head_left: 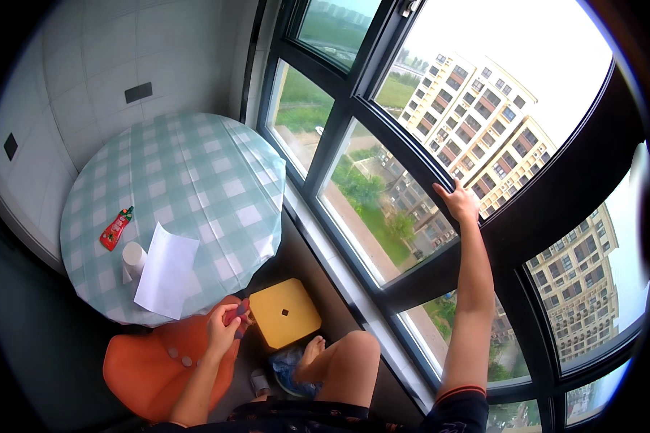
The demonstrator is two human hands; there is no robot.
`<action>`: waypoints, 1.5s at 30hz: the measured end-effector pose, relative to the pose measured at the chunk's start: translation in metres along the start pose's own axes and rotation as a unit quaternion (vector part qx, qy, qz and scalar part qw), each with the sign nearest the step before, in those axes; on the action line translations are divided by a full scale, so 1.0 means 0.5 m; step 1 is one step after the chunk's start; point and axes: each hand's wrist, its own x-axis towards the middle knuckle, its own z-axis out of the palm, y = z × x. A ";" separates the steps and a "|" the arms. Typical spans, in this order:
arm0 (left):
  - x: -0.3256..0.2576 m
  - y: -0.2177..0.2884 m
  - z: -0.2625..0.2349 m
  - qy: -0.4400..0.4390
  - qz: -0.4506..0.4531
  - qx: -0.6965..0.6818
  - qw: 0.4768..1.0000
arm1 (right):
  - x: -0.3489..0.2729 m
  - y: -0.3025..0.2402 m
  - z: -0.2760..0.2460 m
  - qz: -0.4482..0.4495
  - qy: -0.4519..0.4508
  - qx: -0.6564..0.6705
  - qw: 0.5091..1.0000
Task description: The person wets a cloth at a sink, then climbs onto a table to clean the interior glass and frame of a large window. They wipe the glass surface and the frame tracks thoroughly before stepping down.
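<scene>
My right arm reaches up to the dark window frame [404,144]. My right hand [461,202] is closed over its crossbar, thumb toward the left; part of the fingers is hidden behind the bar. Low on the left, my left hand [222,330] is closed on a small dark red and blue bundle [237,315] that looks like cloth. That hand is above an orange chair [141,372], close to the edge of the round table. A yellow stool [285,312] with a small hole in its top stands just right of it.
A green-and-white checked tablecloth [188,155] covers the round table. On it are a red pouch [115,229], a white paper roll [133,254] and a white sheet [167,270]. My bare foot [310,357] rests by blue plastic [287,366]. A pale sill [339,270] runs below the windows.
</scene>
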 end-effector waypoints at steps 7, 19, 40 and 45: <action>0.021 0.016 0.019 0.025 -0.014 0.014 0.999 | -0.006 -0.008 -0.003 -0.015 0.012 0.024 1.000; 0.203 -0.002 0.104 0.025 -0.052 -0.150 0.987 | 0.012 -0.010 0.006 -0.006 0.036 0.039 0.999; 0.949 0.752 0.411 -0.291 0.057 0.238 0.925 | 0.023 -0.009 0.013 0.007 0.025 0.066 0.997; 0.857 0.846 0.396 -0.289 -0.007 0.190 0.938 | 0.032 -0.008 0.015 0.018 -0.050 0.083 0.995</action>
